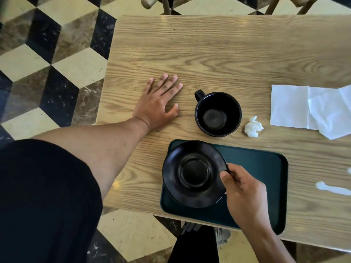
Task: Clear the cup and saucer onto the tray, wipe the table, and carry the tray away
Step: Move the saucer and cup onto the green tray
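Observation:
My right hand (245, 194) pinches the right rim of a black saucer (191, 173) and holds it over the left end of a dark green tray (266, 168) at the table's near edge. Whether the saucer touches the tray I cannot tell. An empty black cup (218, 113) stands upright on the wooden table (209, 54) just beyond the tray, handle pointing far-left. My left hand (159, 103) lies flat on the table to the left of the cup, fingers spread, holding nothing.
A crumpled white tissue (253, 127) lies right of the cup. Unfolded white napkins (313, 109) cover the right side. A white spill streak (332, 188) marks the table right of the tray. Wooden chair legs (165, 4) stand beyond the far edge. Patterned tile floor lies left.

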